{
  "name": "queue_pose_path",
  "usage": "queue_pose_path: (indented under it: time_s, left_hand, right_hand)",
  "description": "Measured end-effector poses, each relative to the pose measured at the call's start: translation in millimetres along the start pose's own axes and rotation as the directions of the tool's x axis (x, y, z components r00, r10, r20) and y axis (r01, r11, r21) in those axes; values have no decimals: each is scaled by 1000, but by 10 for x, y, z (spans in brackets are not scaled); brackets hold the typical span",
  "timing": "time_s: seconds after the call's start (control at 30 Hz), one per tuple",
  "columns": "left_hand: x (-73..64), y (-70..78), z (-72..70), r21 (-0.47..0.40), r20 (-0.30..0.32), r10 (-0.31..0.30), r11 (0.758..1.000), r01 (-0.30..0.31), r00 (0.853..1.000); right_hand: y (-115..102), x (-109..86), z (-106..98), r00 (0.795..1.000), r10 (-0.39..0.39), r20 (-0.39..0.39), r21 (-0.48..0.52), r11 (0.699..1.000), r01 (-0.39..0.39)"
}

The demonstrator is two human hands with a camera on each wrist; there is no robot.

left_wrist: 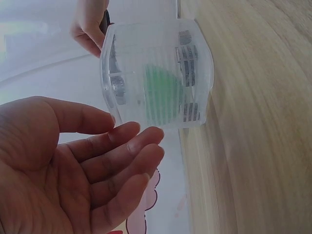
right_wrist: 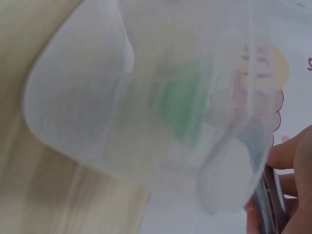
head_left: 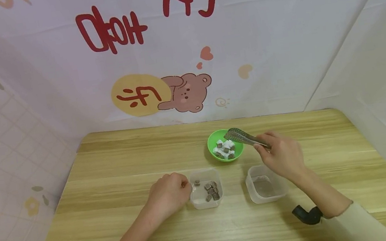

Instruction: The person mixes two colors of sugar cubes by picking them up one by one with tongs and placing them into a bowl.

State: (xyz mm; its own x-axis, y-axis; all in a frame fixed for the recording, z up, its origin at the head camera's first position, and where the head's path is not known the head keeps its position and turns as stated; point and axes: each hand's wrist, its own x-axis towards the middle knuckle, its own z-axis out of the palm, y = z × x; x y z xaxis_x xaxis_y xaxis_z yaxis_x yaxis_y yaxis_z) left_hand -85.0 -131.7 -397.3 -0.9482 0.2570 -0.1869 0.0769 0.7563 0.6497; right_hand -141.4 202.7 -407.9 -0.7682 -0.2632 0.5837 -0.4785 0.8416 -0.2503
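Observation:
My left hand (head_left: 170,192) pinches the left rim of a clear plastic box (head_left: 207,206) between thumb and fingertips. Several small brown cubes (head_left: 212,191) lie inside, most toward the right; in the left wrist view the box (left_wrist: 156,29) is seen from its side. With my right hand (head_left: 282,155) I grip metal tongs (head_left: 249,138) with a perforated head. The tongs' tip is over a green bowl (head_left: 213,157), which holds white and brown cubes (head_left: 225,150). I cannot tell whether anything is between the tips. In the right wrist view, the tongs' handle (right_wrist: 274,200) shows between my fingers.
A second clear plastic box (head_left: 259,199) stands below my right hand, right of the first; blurred, it fills much of the right wrist view. Everything stands on a wood-grain table (head_left: 127,155). A white printed cloth (head_left: 260,43) rises behind the table, with light walls at both sides.

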Motion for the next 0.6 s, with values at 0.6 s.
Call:
queue_pose_path:
  time_s: [0.6]
  left_hand:
    - [-4, 8, 1, -1, 3, 2, 1000, -2, 1000]
  right_hand:
    - [-152, -10, -113, 993, -104, -46, 37, 994, 106]
